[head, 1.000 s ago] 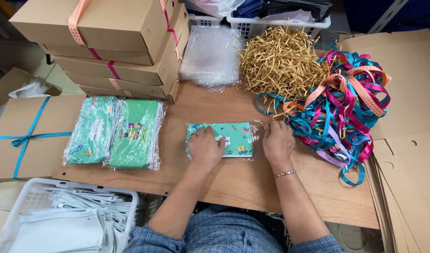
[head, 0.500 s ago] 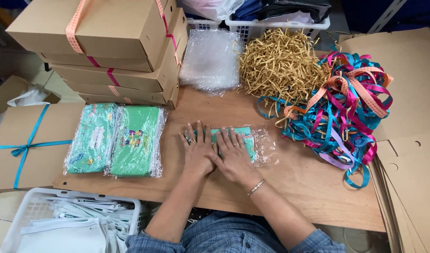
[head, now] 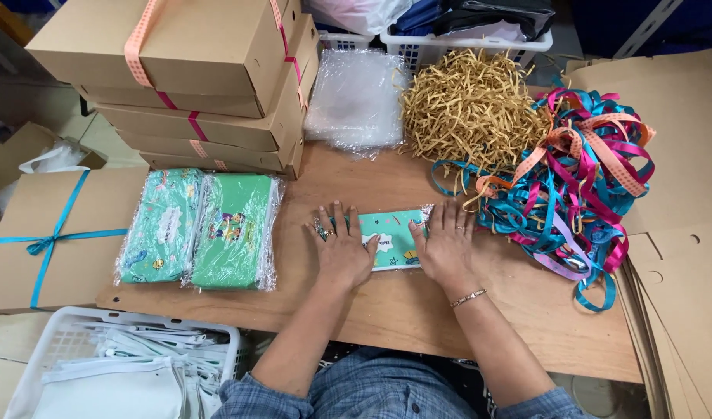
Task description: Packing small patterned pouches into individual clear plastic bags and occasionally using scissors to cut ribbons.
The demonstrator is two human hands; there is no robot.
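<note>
We see stacked brown boxes (head: 185, 70) tied with pink ribbon, two green wrapped packs (head: 197, 229) beside them, shredded tan paper (head: 472, 105), a tangle of coloured ribbons (head: 581, 178) and a white basket (head: 115, 365) below

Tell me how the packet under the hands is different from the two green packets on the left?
The teal packet lies sideways, pressed flat under the left hand and right hand; the two green packets lie lengthwise, side by side, untouched. The teal packet looks thin and flat, while the two green packets look thicker and puffier. All are wrapped in clear plastic, show cartoon prints, and rest on the wooden table.
</note>
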